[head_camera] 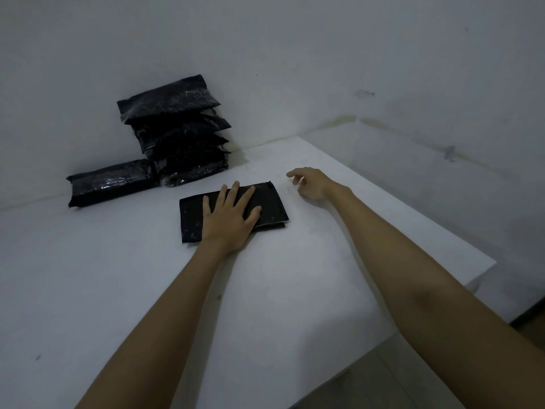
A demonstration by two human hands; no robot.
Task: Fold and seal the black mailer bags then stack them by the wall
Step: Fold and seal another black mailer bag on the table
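White table [88,276] in bare corner. Your left hand [228,215] presses flat on folded mailer bag [272,202]; right hand [311,183] beside it, loose, empty. Beyond fingertips, finished stack [177,128] by wall [59,69]; this bag unstacked.

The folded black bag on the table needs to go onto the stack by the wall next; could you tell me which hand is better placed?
Probably the left hand: it already lies flat on the folded bag, on the stack's side. The right hand hovers off the bag, farther from the stack.
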